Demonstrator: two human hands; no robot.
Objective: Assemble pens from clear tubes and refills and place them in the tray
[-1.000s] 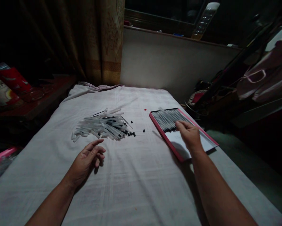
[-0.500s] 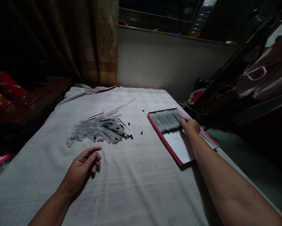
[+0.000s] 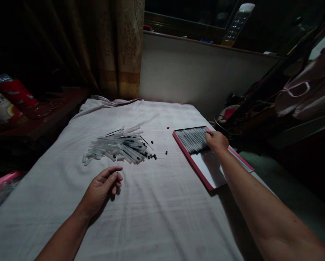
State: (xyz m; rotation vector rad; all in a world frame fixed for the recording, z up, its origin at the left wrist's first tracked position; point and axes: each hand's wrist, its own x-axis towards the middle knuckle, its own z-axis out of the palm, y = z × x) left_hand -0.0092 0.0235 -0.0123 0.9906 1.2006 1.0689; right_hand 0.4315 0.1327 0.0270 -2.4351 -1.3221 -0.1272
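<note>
A loose heap of clear pen tubes (image 3: pixel 116 146) lies on the white cloth (image 3: pixel 157 203), with several small black caps (image 3: pixel 153 156) scattered at its right end. My left hand (image 3: pixel 102 188) rests on the cloth just below the heap, fingers loosely curled, holding nothing. A flat red-edged box (image 3: pixel 203 170) at the right holds a neat row of pens (image 3: pixel 191 139) in its far half. My right hand (image 3: pixel 217 140) reaches over that row, fingers bent and touching the pens at the row's right end; whether it grips one is hidden.
A tiny red piece (image 3: pixel 167 127) lies on the cloth beyond the box. A curtain (image 3: pixel 124 50) hangs at the back, beside a pale wall. Red packets (image 3: pixel 4 98) sit on a dark shelf at the left. Bags and clutter (image 3: pixel 287 98) crowd the right side.
My right hand moved from the box's bare white part up onto the right end of the pen row. My left hand curled its fingers a little and stayed in place.
</note>
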